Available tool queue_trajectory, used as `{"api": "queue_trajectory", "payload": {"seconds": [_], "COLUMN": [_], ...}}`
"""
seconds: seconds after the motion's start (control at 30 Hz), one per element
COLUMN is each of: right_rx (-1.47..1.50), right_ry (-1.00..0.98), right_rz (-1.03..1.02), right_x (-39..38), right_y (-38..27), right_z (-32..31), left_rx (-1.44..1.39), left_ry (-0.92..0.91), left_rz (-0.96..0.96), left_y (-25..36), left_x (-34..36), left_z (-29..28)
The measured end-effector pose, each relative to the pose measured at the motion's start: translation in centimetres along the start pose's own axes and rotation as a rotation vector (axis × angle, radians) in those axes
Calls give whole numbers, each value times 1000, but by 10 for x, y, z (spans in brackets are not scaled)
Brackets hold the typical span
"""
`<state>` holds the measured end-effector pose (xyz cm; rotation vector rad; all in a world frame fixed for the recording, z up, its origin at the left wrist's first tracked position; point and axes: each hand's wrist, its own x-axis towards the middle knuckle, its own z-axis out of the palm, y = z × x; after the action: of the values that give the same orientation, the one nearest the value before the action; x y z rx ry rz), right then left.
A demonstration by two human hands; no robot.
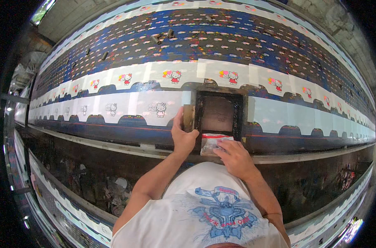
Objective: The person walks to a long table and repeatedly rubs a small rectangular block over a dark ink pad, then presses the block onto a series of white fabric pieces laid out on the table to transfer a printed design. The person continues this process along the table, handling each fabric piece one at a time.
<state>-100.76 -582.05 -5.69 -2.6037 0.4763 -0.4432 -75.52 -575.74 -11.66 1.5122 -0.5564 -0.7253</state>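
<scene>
A dark screen printing frame (238, 108) lies flat over one of the pale cut fabric pieces in the near row. Through its brownish mesh (217, 118) a faint cartoon outline shows. My left hand (184, 137) grips the frame's left side, fingers along the outer edge and thumb toward the near corner. At the near end of the frame, my right hand (234, 156) is closed on a squeegee (209, 144) with a pale, plastic-looking wrap and a red line along its far edge. The squeegee's lower edge and some right fingertips are hidden.
On the long table, pieces left of the frame carry black cartoon outlines (160, 110); those to the right (279, 113) look blank. Beyond lies a row of coloured prints (172, 77). Small dark cylinders (156, 39) rest farther back. A rail (291, 156) edges the table's near side.
</scene>
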Motion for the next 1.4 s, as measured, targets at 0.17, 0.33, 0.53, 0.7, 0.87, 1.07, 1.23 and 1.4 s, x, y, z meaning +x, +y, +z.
{"api": "queue_trajectory", "payload": {"seconds": [0.17, 0.33, 0.53, 0.7, 0.87, 1.07, 1.23, 1.4], "right_rx": [-47, -172, -78, -87, -151, -200, -220, -207], "right_ry": [-9, -53, -300, -166, -3, -59, -34, -51], "right_rz": [-32, 35, 142, 176, 135, 178, 118, 166], "right_x": [16, 32, 77, 131, 148, 104, 64, 38], "right_y": [8, -1, 35, 82, 98, 53, 10, -17], "right_z": [-1, -8, -43, -41, -30, -9, 4, 3], "left_rx": [23, -49, -124, -98, -163, -148, -160, 66], "left_ry": [-17, -72, -105, -102, -169, -160, -182, -151], "left_rz": [23, -56, -23, 65, 11, 31, 37, 100], "left_y": [3, 2, -15, -30, -25, -21, -23, -14], "left_x": [8, 10, 13, 20, 20, 20, 16, 12], "left_z": [5, 2, -3, -7, -11, -9, -10, -8]}}
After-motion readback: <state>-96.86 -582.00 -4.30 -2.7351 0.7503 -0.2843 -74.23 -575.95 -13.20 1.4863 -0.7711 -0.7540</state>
